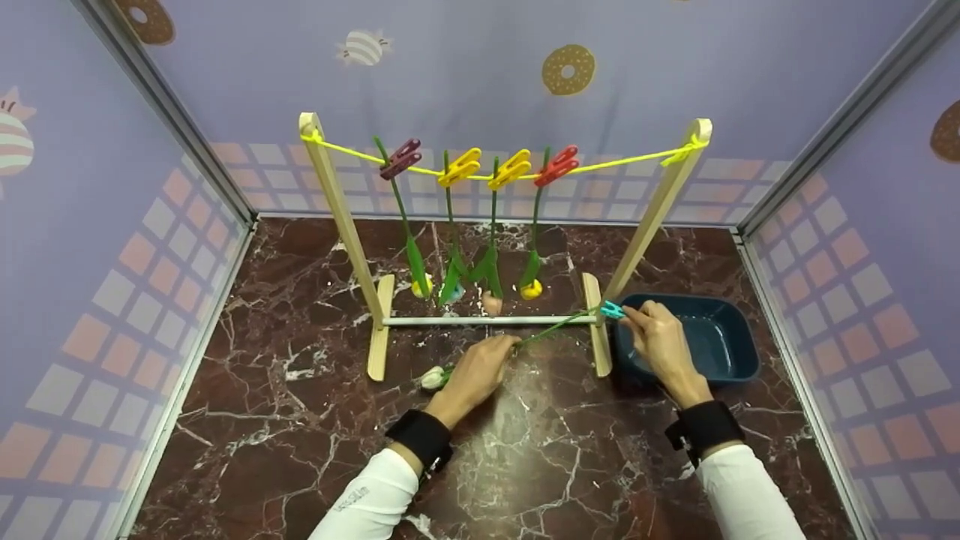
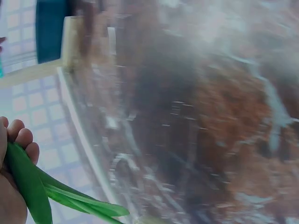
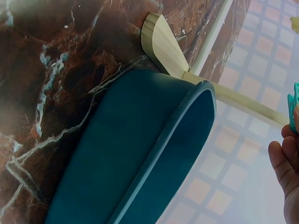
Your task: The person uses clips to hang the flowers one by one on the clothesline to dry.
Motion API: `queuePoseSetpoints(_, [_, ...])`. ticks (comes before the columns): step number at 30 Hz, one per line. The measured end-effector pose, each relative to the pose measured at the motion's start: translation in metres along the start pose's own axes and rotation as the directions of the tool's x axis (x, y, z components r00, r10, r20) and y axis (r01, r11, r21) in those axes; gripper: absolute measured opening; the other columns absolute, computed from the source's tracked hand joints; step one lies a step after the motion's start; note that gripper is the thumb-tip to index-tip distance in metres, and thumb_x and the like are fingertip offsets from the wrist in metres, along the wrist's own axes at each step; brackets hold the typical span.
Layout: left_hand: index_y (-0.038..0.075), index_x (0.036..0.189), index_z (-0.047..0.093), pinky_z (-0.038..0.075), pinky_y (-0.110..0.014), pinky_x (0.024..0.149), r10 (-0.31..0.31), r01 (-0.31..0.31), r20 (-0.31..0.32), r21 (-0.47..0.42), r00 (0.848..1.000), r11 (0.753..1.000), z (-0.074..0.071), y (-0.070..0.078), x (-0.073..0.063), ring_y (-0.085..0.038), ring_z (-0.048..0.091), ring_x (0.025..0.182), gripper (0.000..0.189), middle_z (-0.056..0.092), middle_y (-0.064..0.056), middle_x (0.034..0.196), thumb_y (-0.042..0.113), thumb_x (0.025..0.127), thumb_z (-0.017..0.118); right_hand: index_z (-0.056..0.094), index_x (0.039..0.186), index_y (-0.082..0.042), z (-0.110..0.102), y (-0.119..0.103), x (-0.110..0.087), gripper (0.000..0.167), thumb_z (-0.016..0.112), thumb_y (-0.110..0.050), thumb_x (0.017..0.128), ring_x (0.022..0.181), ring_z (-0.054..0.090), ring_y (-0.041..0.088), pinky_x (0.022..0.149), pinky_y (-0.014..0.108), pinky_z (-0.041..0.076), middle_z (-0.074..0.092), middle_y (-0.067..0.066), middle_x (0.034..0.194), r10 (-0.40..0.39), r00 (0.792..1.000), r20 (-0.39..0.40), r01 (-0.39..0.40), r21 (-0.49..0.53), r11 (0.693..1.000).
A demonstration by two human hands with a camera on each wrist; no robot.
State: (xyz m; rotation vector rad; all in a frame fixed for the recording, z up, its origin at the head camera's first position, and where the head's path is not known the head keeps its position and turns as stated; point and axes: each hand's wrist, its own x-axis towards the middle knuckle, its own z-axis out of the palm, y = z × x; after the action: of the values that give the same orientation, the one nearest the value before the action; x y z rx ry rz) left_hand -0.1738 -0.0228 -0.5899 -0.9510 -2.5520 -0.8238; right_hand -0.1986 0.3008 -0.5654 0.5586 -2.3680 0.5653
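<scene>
My left hand grips the stem of an artificial white tulip. The flower head sticks out to the left, and the thin green stem runs rightward past the fingers, its tip overlapping the teal clothespin in the head view. In the left wrist view, green leaves spread below the curled fingers. My right hand pinches the teal clothespin above the near left part of the blue basin. The right wrist view shows only part of that clothespin at its right edge.
Behind my hands stands a wooden frame with a yellow string. Several tulips hang head down from it under a purple clothespin, two yellow ones and a red clothespin. The blue basin sits at the frame's right foot.
</scene>
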Motion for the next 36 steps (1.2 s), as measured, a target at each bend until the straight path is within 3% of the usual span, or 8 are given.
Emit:
queuePoseSetpoints(5, [0.003,0.115,0.063,0.059,-0.029,0.081,0.013,-0.014,-0.048,-0.017,0.999,1.000,-0.009,0.013,0.014,-0.021,0.070,0.087,0.020,0.073,-0.009,0.098,0.007,0.101,0.050,0.077,0.097,0.004,0.001,0.000,0.000,0.017,0.078,-0.002,0.081,0.059,0.040,0.015,0.055,0.022,0.027,0.047,0.009,0.067,-0.008,1.000,-0.007,0.008,0.004,1.000])
queuePoseSetpoints(15, [0.001,0.115,0.064,0.059,-0.028,0.075,-0.001,-0.011,-0.134,-0.087,0.991,0.996,-0.025,0.031,0.038,-0.020,0.070,0.079,0.019,0.073,-0.011,0.092,0.006,0.100,0.051,0.077,0.098,0.003,0.003,-0.001,-0.003,0.019,0.079,-0.002,0.080,0.060,0.045,0.018,0.053,0.027,0.033,0.050,0.009,0.068,-0.014,1.000,0.005,0.014,0.010,1.000])
queuePoseSetpoints(22, [-0.001,0.116,0.063,0.058,-0.024,0.070,-0.053,0.018,-0.178,-0.189,0.983,0.982,-0.042,0.043,0.059,-0.019,0.068,0.074,0.021,0.070,-0.010,0.088,0.005,0.101,0.050,0.078,0.098,0.003,0.003,-0.003,-0.003,0.019,0.079,-0.005,0.081,0.061,0.047,0.018,0.054,0.028,0.036,0.052,0.008,0.069,0.002,1.000,0.020,-0.003,0.022,1.000])
queuePoseSetpoints(25, [0.002,0.116,0.063,0.053,-0.029,0.083,-0.090,0.050,-0.194,-0.199,0.977,0.979,-0.049,0.049,0.069,-0.018,0.069,0.076,0.020,0.072,-0.007,0.089,0.006,0.101,0.051,0.078,0.098,0.003,0.003,-0.005,-0.003,0.019,0.079,-0.005,0.081,0.061,0.046,0.018,0.054,0.028,0.036,0.052,0.008,0.069,0.010,1.000,0.022,-0.011,0.025,1.000])
queuePoseSetpoints(29, [0.003,0.117,0.064,0.051,-0.031,0.084,-0.124,0.072,-0.218,-0.231,0.968,0.970,-0.058,0.057,0.081,-0.018,0.070,0.080,0.022,0.073,-0.006,0.092,0.009,0.102,0.050,0.078,0.098,0.004,0.004,-0.005,-0.004,0.019,0.079,-0.005,0.080,0.061,0.044,0.016,0.054,0.027,0.033,0.051,0.009,0.069,0.011,1.000,0.024,-0.012,0.026,1.000])
queuePoseSetpoints(33, [0.001,0.117,0.064,0.057,-0.023,0.070,-0.133,0.064,-0.237,-0.277,0.962,0.959,-0.065,0.061,0.091,-0.020,0.070,0.080,0.024,0.072,-0.010,0.091,0.010,0.104,0.047,0.078,0.098,0.003,0.004,-0.006,-0.005,0.019,0.079,-0.005,0.081,0.060,0.041,0.014,0.054,0.025,0.032,0.051,0.009,0.069,0.011,1.000,0.029,-0.012,0.030,0.999])
queuePoseSetpoints(36, [0.002,0.117,0.065,0.057,-0.023,0.069,-0.147,0.071,-0.247,-0.292,0.958,0.954,-0.068,0.064,0.097,-0.019,0.070,0.079,0.023,0.071,-0.011,0.090,0.010,0.104,0.047,0.078,0.099,0.003,0.004,-0.007,-0.005,0.020,0.079,-0.005,0.080,0.060,0.042,0.014,0.054,0.025,0.032,0.051,0.009,0.069,0.018,0.999,0.034,-0.019,0.033,0.999])
